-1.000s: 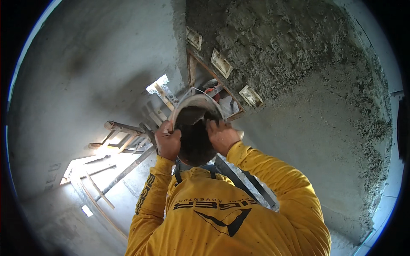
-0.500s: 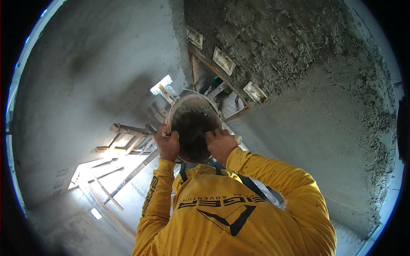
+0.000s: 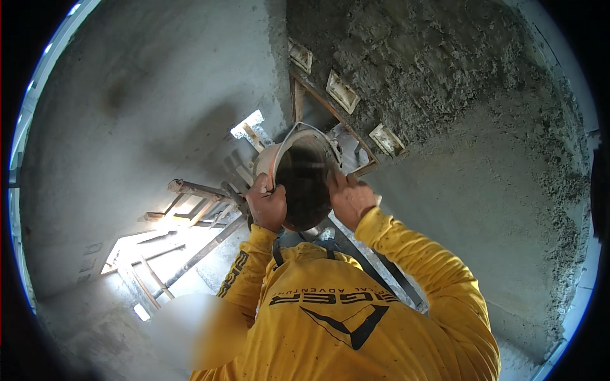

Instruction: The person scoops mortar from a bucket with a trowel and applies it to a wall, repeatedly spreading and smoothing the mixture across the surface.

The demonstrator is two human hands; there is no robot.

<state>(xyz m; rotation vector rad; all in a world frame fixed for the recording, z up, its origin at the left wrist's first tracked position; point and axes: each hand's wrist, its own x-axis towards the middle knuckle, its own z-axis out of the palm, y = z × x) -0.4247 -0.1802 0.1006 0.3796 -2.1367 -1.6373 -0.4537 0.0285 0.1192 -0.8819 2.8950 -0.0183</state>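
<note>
In front of my chest a round bucket [image 3: 264, 160] is tipped so its mouth faces me. Its inside is dark with grey residue, and a wire bail arches over the far rim. My left hand [image 3: 267, 204] is closed on the near left side of the rim, thumb up. At the right rim, my right hand [image 3: 351, 202] is closed around a tool whose pale handle end [image 3: 378, 199] pokes out beyond the fist. The tool's working end is hidden or smeared by motion inside the bucket.
A wall with rough wet mortar [image 3: 445, 82] rises at the right, with three pale rectangular frames [image 3: 343, 93] set along a wood-edged opening. Smooth grey wall [image 3: 159, 82] fills the left. Timber poles [image 3: 197, 190] stand beside a bright opening. A blurred patch covers part of the lower left.
Both hands and the bucket have shifted slightly right, and the bucket is tipped further, with its bail now raised over the mouth. The right hand has moved along with its tool.
</note>
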